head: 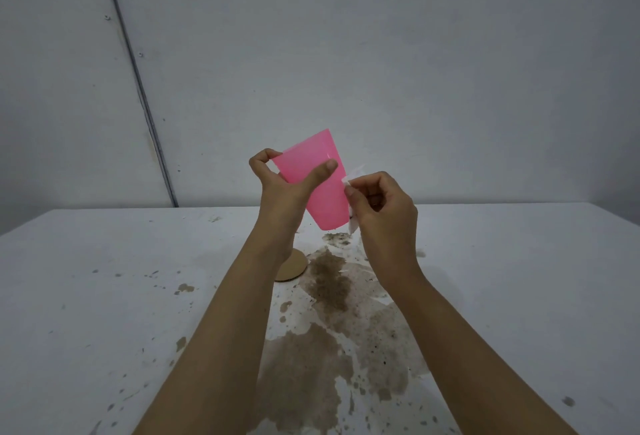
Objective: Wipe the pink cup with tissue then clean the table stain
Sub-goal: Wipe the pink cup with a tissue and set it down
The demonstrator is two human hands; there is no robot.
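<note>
My left hand (282, 189) holds the pink cup (323, 192) up above the table, tilted, with the thumb across its side and fingers at the wider rim end. My right hand (384, 209) grips a crumpled white tissue (351, 180) and presses it against the cup's right side; most of the tissue is hidden by my fingers. Below my forearms a large brown stain (322, 348) spreads over the white table (104, 296), running from under the cup toward the near edge.
A round cardboard coaster (294, 266) lies on the table under my left wrist, at the stain's upper left. Small brown splatters (185, 287) dot the table's left half. A grey wall (381, 54) stands right behind the table.
</note>
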